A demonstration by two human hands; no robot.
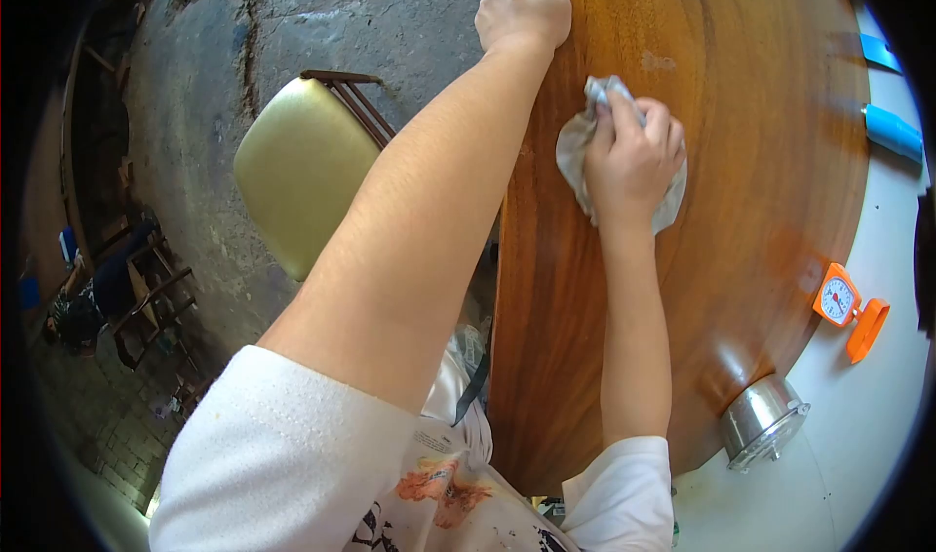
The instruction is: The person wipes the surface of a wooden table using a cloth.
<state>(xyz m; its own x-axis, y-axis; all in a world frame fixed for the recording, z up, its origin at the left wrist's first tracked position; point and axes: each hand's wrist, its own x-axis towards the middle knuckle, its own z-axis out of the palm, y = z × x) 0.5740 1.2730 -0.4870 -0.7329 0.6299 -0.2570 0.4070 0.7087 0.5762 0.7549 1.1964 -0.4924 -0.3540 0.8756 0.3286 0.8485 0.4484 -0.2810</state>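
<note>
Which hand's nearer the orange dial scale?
Right. The right hand holds a cloth on the wooden table, left of the scale; the left hand is farther left, by the table's edge.

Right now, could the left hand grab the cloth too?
Probably yes: the left hand is at the edge of the table, and only bare wood shows between it and the cloth. The right hand covers much of it.
</note>
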